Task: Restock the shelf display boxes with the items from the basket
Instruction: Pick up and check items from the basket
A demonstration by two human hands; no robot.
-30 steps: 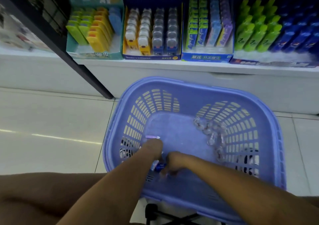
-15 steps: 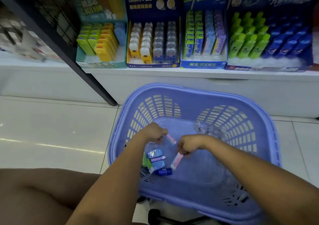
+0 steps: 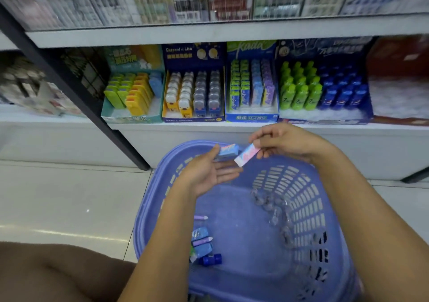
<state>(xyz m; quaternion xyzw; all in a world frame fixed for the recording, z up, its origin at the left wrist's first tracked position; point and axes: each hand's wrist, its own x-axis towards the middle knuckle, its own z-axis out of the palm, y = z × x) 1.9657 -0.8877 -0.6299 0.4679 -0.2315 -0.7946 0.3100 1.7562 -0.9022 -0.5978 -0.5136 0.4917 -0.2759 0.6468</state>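
Nearest us, loose packs [image 3: 201,243] lie in the basket [image 3: 308,209]. Our left hand [image 3: 206,174], half open, cradles a blue pack [image 3: 228,151]; our right hand [image 3: 285,142] pinches a pink pack [image 3: 247,154] endwise. They look light, stiff, probably erasers; the matching display box [image 3: 251,117] sits beyond.

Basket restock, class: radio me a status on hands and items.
Left hand holds blue eraser. Right hand pinches pink eraser. Both above basket; more items inside. Nothing blocking shelf boxes.

Basket [image 3: 301,209] periwinkle; eraser [image 3: 246,154] pink-blue-white; eraser pack [image 3: 228,150] blue.
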